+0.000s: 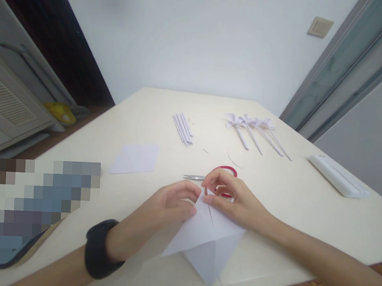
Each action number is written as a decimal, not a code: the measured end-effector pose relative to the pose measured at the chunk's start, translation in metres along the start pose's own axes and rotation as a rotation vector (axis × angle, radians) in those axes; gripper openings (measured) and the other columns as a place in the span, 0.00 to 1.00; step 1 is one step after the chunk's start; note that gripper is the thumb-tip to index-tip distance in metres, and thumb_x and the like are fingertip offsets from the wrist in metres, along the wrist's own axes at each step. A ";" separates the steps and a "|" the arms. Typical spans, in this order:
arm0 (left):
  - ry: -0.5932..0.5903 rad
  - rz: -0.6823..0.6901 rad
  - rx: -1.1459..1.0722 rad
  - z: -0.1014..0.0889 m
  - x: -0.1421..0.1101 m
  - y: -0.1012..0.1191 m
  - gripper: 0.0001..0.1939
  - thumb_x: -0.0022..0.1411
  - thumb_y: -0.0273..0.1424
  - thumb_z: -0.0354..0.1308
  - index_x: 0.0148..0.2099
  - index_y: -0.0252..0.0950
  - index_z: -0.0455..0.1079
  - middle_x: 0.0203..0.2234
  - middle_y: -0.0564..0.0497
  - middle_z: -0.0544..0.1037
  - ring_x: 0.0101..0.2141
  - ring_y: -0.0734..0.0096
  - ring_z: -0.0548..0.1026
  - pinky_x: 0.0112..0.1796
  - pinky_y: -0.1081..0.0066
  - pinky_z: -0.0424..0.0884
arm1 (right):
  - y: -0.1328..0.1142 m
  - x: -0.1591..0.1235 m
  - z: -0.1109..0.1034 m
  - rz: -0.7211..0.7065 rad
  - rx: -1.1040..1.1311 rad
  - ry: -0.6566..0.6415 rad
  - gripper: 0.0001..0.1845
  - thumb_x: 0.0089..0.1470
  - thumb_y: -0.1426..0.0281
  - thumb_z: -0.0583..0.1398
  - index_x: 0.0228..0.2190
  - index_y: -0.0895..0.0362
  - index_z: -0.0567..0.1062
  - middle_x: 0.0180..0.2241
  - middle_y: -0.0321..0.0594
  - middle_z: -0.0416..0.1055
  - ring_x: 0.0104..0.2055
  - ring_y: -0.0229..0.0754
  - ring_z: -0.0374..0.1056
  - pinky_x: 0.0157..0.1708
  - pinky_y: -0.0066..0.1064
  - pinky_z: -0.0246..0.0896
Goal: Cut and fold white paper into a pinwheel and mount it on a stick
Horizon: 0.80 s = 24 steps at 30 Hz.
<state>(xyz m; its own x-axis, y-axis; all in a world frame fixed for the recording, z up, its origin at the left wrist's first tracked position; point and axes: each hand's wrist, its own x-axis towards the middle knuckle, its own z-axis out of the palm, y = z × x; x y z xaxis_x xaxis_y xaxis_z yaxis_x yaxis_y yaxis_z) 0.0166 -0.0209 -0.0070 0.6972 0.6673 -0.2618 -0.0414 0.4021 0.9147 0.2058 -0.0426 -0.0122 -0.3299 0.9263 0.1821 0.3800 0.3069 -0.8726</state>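
A white sheet of paper (199,236), creased and slit inward from its top corner, is held up above the table's near edge. My left hand (177,199), wearing a black watch on its wrist, pinches the paper's upper left edge between thumb and fingers. On the other side of the slit, my right hand (228,195) grips the top corner between thumb and forefinger. Just behind my right hand lie scissors (194,177) with red handles, partly hidden by the fingers. Their blades point left.
Another white paper square (136,159) lies to the left. Several rolled paper sticks (182,129) are side by side farther back. Several paper pinwheels (247,120) on sticks lie at the back right. A white packet (338,177) rests near the table's right edge. Small paper scraps (206,151) are scattered mid-table.
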 end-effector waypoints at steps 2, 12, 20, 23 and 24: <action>-0.025 -0.007 0.001 -0.003 0.001 -0.002 0.07 0.55 0.27 0.57 0.38 0.38 0.65 0.30 0.53 0.73 0.28 0.71 0.72 0.29 0.72 0.65 | 0.001 0.001 0.000 -0.006 0.001 -0.004 0.05 0.53 0.70 0.57 0.34 0.56 0.66 0.33 0.36 0.66 0.32 0.35 0.63 0.31 0.27 0.60; 0.100 0.079 0.262 -0.003 0.005 -0.011 0.06 0.56 0.34 0.55 0.32 0.37 0.67 0.25 0.53 0.74 0.26 0.70 0.71 0.27 0.74 0.64 | 0.002 -0.002 0.003 -0.144 -0.118 -0.013 0.03 0.53 0.74 0.56 0.33 0.56 0.68 0.34 0.38 0.65 0.34 0.36 0.63 0.32 0.27 0.61; 0.092 0.113 0.291 -0.005 0.005 -0.012 0.08 0.57 0.34 0.55 0.29 0.36 0.67 0.25 0.54 0.71 0.28 0.72 0.68 0.28 0.75 0.62 | 0.004 -0.005 0.005 -0.284 -0.352 0.005 0.05 0.54 0.76 0.54 0.33 0.56 0.68 0.35 0.40 0.64 0.36 0.38 0.61 0.34 0.30 0.59; 0.092 0.098 0.292 -0.004 0.003 -0.010 0.09 0.57 0.35 0.54 0.28 0.36 0.66 0.24 0.54 0.71 0.27 0.72 0.68 0.28 0.74 0.61 | 0.005 -0.006 0.005 -0.320 -0.392 0.001 0.06 0.55 0.75 0.53 0.35 0.56 0.68 0.36 0.41 0.64 0.37 0.39 0.61 0.35 0.30 0.60; 0.091 0.095 0.284 -0.004 0.003 -0.009 0.09 0.57 0.35 0.54 0.28 0.35 0.65 0.24 0.54 0.71 0.27 0.72 0.67 0.27 0.74 0.61 | 0.005 -0.006 0.005 -0.332 -0.403 0.001 0.06 0.55 0.75 0.52 0.35 0.57 0.67 0.37 0.41 0.64 0.38 0.39 0.62 0.35 0.30 0.60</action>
<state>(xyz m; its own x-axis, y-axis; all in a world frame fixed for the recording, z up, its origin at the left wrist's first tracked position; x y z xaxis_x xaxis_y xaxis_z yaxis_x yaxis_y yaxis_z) 0.0161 -0.0202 -0.0175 0.6326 0.7518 -0.1860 0.1075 0.1525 0.9824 0.2052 -0.0475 -0.0199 -0.4884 0.7647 0.4204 0.5577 0.6441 -0.5236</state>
